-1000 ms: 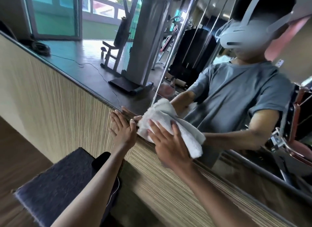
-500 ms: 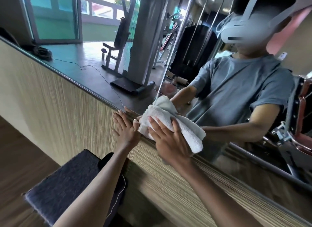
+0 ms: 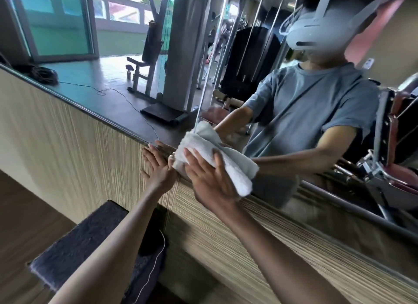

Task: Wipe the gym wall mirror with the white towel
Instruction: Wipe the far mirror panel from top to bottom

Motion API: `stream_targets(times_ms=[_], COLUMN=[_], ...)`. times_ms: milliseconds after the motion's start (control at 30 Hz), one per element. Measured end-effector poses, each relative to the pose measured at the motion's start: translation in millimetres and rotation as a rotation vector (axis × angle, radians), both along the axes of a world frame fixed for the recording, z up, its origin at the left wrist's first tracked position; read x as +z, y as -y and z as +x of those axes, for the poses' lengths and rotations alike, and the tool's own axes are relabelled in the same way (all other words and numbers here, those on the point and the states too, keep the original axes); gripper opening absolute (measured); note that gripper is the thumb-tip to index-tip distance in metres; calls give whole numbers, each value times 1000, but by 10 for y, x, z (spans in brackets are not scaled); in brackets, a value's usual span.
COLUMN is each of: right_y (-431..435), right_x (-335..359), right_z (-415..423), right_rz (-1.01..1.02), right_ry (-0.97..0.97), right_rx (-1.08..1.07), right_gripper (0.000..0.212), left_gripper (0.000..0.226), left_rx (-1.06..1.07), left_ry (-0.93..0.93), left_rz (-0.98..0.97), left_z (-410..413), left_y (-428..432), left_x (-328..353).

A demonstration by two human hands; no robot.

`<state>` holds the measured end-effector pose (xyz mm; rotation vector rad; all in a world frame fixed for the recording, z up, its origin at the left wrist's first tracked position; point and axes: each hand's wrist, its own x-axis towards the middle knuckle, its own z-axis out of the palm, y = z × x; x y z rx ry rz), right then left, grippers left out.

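A person faces a wall mirror point(image 3: 101, 81), right hand point(image 3: 210, 179) laid flat on a folded white towel point(image 3: 237, 168) that is pressed against the glass at its lower edge. The fingers point(image 3: 192, 156) are straight and spread, probably so the cloth bears evenly while wiping. The left hand point(image 3: 158, 168) rests open on the wood panel point(image 3: 67, 134) just beside the towel, seemingly as a brace, and both arms reach forward.

No lettering, label, brand or number can be read anywhere in this view.
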<state>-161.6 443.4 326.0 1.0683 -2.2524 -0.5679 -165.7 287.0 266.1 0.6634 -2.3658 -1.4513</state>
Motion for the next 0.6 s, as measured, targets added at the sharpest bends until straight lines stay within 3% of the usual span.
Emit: stream_targets(times_ms=[133,267,367,600], right_y=[-357,-1412,-2066,-1380], right_x=[-34,-149,-195,-199], right_z=[-2,180,354,195], right_rz=[-4,-46,-42,-77], right_ry=[14,-81,-152,-98], right_rx=[13,-12,-69,-28], right_gripper=[57,51,55,58], left_gripper=[81,70,76,83], left_rx=[94,253,233,196], left_ry=[-32,-69,-70,-132], left_rz=[31,215,275,354], left_z=[-38,-50,-36,43], left_y=[-64,-394,-687,-1294], left_x=[-36,17,7,-39])
